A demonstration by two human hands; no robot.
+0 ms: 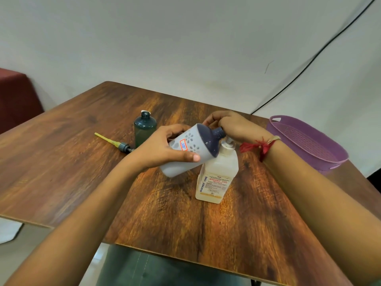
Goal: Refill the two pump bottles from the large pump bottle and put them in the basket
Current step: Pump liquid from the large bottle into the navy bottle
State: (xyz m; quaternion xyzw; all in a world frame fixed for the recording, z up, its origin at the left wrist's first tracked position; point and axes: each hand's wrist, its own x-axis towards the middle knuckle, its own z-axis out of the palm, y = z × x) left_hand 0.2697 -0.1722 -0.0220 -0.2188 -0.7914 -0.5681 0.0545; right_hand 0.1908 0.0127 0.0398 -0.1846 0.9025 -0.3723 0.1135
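Standing nearest on the wooden table [61, 162] is the large pump bottle [214, 182], upright, pale liquid inside and a printed label facing the camera. Its white pump head [227, 144] sits directly under the dark neck of a grey bottle [191, 149], which is tilted almost onto its side with the mouth pointing right. The left hand [162, 147] grips that grey bottle round its body, the thumb pressed along the near side and the fingers wrapped over the far side, beside a small red-edged sticker. The right hand [231, 124], a red thread [257, 146] tied at its wrist, arches over the neck and pump head with the fingers bent downward; what they actually close on is hidden. Further left, a dark green bottle [144, 129] stands uncapped, and its pump [115, 142] with a yellow tube lies on the table just beside it. At the far right edge sits the purple basket [309, 141].
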